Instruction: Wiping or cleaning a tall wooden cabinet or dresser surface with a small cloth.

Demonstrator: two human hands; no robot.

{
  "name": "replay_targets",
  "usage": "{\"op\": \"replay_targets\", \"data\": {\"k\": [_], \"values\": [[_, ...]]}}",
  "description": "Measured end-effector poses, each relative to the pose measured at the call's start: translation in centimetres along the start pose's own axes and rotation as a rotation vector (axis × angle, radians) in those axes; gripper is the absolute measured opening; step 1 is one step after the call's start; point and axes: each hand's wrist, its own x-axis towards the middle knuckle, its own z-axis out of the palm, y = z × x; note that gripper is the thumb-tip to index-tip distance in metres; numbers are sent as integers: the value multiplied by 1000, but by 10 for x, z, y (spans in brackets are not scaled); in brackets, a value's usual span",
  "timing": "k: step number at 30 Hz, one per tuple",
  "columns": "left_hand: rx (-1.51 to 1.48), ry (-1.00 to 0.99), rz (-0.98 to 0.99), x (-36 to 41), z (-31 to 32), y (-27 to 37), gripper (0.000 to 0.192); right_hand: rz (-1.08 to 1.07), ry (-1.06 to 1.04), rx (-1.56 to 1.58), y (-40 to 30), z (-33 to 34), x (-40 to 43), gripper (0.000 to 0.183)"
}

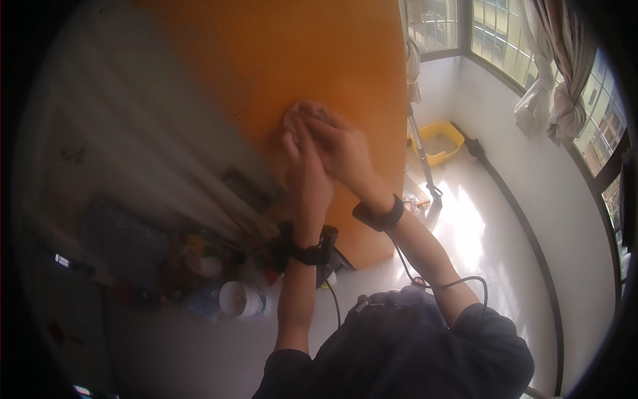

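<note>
Both hands meet in front of an orange wood panel (369, 65), such as a door or a cabinet side. A small pale wad (294, 110), perhaps cloth or tissue, shows at the fingertips; blur hides its exact kind. My left hand (310, 172) comes up from below with its fingers at the wad. From the right, my right hand (346, 144) bends its fingers over it. The wad looks to be against the panel, though contact is hard to tell. Faint dark scribbles (242, 122) mark the panel left of the hands.
Black bands with cables circle both wrists. A white bucket (241, 300) stands on the floor at lower left, near blurred clutter (199, 259). Right of the panel are a metal pole (421, 149), a yellow tub (438, 144) and knotted curtains (568, 109) by barred windows.
</note>
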Motion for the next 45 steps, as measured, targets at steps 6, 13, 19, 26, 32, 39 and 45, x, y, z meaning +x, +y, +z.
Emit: {"op": "replay_targets", "data": {"k": [6, 13, 19, 26, 32, 39, 45], "values": [[-193, 160, 102, 23, 66, 16, 80, -1, -114, -10, 41, -51, 31, 26], [-291, 101, -10, 18, 159, 82, 75, 142, -46, 71, 117, -119, 15, 23], [-259, 332, 132, 30, 212, 86, 81, 4, -87, 125, 151, -145, 41, 27], [-179, 242, 65, -8, 220, 30, 85, 134, 11, 144, 170, -95, -25, 31], [-382, 320, 37, 17, 196, 30, 61, 111, -72, 290, 157, -83, 7, 37], [-387, 237, 50, -64, 192, -20, 68, 159, -126, 193, 150, -55, -92, 40], [-339, 33, -15, -54, 140, -14, 65, 250, -28, 153, 110, -46, -86, 39]]}}
